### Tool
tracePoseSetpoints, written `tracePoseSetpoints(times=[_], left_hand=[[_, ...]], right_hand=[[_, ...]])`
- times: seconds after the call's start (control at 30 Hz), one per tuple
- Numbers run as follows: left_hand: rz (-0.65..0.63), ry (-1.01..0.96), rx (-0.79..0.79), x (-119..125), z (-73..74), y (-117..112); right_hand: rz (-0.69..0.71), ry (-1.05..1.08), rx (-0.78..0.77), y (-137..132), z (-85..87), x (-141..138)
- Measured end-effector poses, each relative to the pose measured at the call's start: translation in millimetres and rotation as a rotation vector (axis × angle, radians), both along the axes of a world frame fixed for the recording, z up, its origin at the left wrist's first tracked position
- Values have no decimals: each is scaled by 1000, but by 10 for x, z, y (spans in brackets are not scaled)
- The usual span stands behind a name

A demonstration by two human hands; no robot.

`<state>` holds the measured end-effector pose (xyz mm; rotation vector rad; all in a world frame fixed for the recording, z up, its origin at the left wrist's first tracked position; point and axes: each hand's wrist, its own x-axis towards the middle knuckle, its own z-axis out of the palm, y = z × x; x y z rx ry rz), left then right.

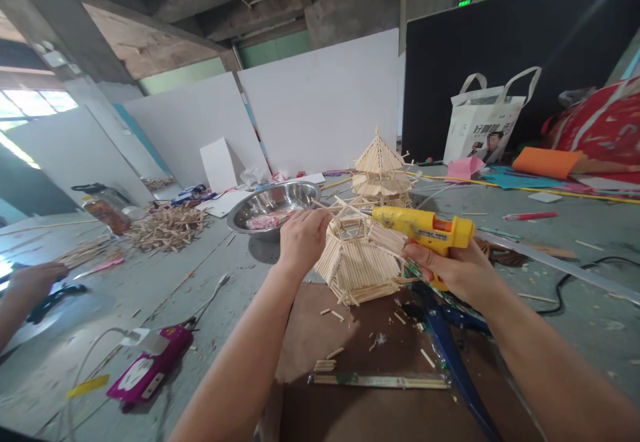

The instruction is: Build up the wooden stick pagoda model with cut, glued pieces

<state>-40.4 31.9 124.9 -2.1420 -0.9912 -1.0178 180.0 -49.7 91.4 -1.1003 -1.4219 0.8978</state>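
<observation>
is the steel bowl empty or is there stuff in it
Not empty: the bowl holds pink stuff at its bottom; what it is, cannot tell.

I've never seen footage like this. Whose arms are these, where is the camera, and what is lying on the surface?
No machine here: a camera worn on a person's head looks down at their own bare hands. The left hand is closed at the top of a stick model, a small tower, seemingly pinching a thin stick. The right hand grips a yellow glue gun aimed at the model. The model stands on a brown board on a grey surface. Behind lie a second stick tower, a metal bowl and a pile of loose sticks. At the far left is another person's hand.
</observation>
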Motion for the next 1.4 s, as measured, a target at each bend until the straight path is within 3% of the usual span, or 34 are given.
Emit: tracePoseSetpoints(times=[0.8,1.23,1.4], left_hand=[[12,-9,-13,-4,-15,-4],[-16,-103,-87,-2,-10,-53],[-5,-239,-77,-62,-90,-119]], right_hand=[[30,10,-62,-17,45,-1],[28,21,-10,11,-28,19],[6,34,-21,13,-24,13]])
